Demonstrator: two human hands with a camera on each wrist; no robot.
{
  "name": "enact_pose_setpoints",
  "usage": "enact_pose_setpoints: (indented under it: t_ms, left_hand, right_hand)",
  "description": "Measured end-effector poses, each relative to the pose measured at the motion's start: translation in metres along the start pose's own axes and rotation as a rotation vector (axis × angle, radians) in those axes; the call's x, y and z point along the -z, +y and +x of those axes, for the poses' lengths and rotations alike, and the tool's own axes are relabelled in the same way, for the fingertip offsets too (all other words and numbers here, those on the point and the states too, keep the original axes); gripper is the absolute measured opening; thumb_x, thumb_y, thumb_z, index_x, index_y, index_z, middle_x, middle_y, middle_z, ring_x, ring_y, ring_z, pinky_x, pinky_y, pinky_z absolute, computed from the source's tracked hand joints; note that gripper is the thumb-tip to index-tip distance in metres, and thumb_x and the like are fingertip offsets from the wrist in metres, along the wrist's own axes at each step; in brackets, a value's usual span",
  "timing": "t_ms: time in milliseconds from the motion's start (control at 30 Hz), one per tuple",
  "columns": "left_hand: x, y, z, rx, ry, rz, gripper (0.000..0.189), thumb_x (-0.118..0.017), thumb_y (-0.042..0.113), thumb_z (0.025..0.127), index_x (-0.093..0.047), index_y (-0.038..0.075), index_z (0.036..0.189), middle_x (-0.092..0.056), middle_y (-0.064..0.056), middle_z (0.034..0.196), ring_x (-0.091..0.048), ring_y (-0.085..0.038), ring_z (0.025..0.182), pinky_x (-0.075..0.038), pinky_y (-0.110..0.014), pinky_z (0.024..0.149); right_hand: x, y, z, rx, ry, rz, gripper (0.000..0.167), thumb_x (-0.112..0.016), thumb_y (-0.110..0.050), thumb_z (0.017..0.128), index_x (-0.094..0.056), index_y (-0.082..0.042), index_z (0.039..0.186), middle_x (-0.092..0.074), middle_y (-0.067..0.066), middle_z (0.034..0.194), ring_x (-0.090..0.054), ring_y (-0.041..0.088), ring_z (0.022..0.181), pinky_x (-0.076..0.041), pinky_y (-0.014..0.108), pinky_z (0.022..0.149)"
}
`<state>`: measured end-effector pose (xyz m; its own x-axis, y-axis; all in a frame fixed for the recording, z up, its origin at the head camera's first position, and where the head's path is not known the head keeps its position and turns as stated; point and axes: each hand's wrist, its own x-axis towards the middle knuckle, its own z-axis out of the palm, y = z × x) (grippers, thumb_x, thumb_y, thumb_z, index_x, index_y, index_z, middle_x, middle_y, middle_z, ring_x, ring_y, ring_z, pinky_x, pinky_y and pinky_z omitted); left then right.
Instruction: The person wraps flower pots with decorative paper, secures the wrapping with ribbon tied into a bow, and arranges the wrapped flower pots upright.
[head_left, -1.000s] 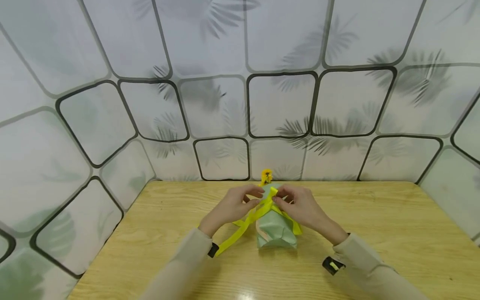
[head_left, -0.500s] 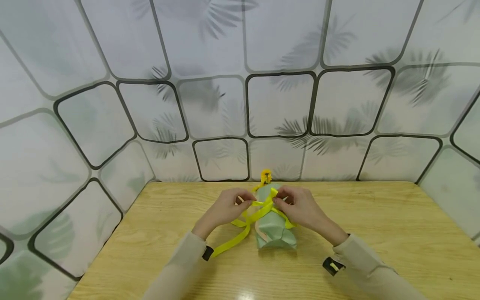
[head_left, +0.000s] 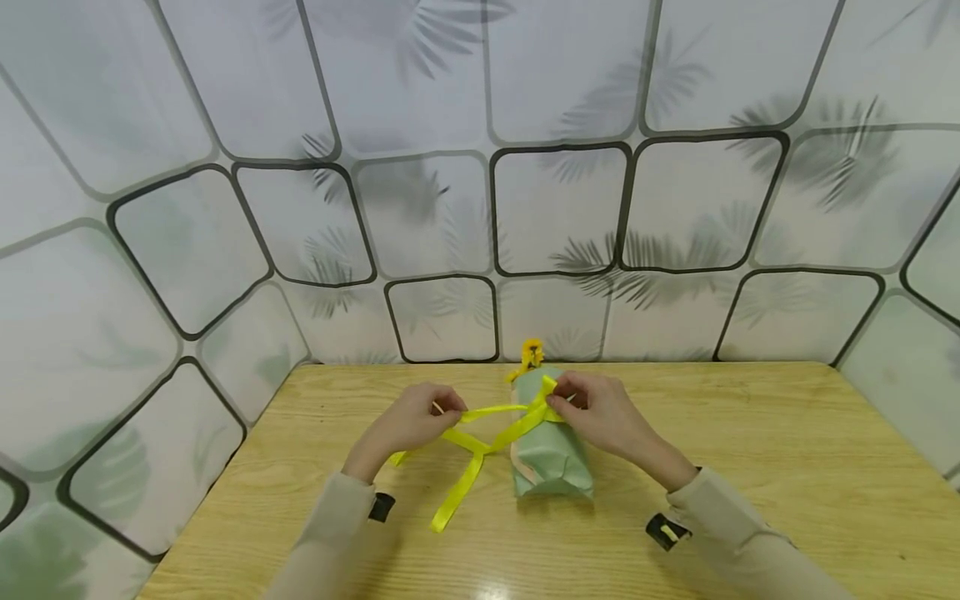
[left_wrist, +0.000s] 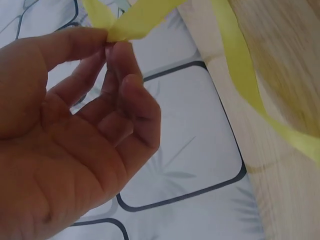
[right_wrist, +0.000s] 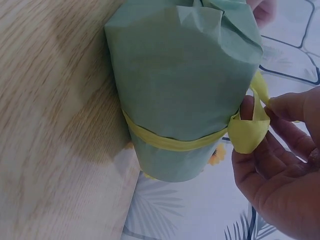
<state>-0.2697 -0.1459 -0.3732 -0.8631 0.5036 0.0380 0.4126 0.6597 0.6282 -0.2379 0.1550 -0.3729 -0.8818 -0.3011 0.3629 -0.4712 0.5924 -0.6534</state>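
A pale green paper-wrapped bundle lies on the wooden table, a yellow ribbon tied round it. My left hand is off to the left of the bundle, pinching a stretch of the ribbon between thumb and fingertip. Close against the bundle's right side, my right hand pinches a loop of ribbon near the knot, as the right wrist view shows. Loose ribbon hangs between the hands, and one tail trails down toward the table front. Yellow flowers poke out at the bundle's far end.
The light wooden table runs back to a patterned curtain-like wall with dark rounded squares and grey leaves. Black straps sit at both wrists, at the sleeve cuffs.
My left hand has moved left, away from the bundle, drawing a ribbon strand out with it. The ribbon tail has swung free of my left wrist. My right hand stays nearly in place.
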Motion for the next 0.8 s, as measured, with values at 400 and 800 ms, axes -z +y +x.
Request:
enact_pose_setpoints:
  t_ms: [400,800]
  left_hand:
    - [-0.005,0.026,-0.006,-0.151,-0.325,-0.291,0.017,-0.059,0.013,0.103,-0.071,0.003,0.111,-0.073,-0.014,0.102,-0.067,-0.032,0.091,-0.058,-0.041,0.081]
    - [-0.042,0.058,0.013,-0.2,-0.084,-0.177,0.016,-0.065,0.025,0.103,-0.079,0.018,0.105,-0.077,0.004,0.092,-0.063,-0.005,0.074,-0.052,-0.02,0.065]
  right_hand:
    - [-0.002,0.001,0.001,0.005,0.016,-0.013,0.004,-0.07,-0.013,0.097,-0.074,-0.011,0.096,-0.076,0.001,0.089,-0.067,0.007,0.072,-0.053,0.022,0.063]
    - [-0.003,-0.002,0.001,0.012,-0.025,0.01,0.005,-0.069,-0.016,0.098,-0.072,-0.015,0.094,-0.075,-0.004,0.083,-0.066,0.005,0.073,-0.054,0.023,0.065]
